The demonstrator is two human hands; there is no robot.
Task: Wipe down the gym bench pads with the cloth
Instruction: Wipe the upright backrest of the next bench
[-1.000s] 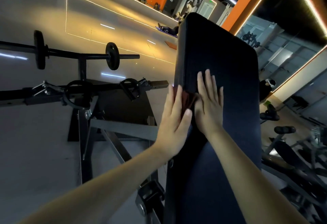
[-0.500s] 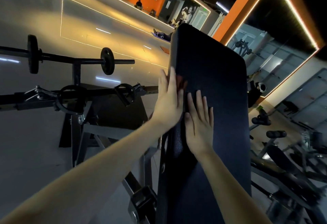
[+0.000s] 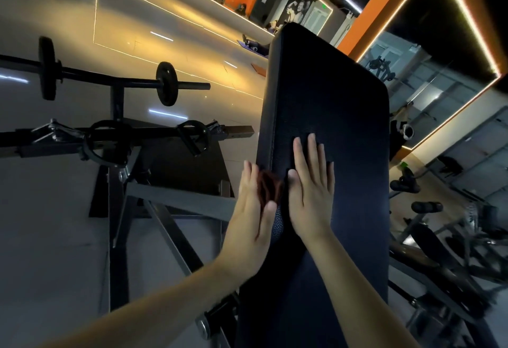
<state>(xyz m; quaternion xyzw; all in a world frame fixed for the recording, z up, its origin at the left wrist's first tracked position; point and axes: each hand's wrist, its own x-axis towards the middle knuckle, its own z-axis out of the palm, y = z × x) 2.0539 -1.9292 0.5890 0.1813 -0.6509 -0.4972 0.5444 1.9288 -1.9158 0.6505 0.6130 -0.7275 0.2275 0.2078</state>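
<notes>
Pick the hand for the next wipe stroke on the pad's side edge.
Left, probably. The left hand presses the cloth against the left side of the bench pad with straight fingers. The right hand lies flat on the pad's top, no cloth visible under it.

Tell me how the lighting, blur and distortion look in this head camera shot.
Head view: dim overall, warm glare on the polished floor; the bench pad reads almost black; the cloth under the left hand is smeared by blur; the wide-angle lens tilts the scene and bows the barbell.
</notes>
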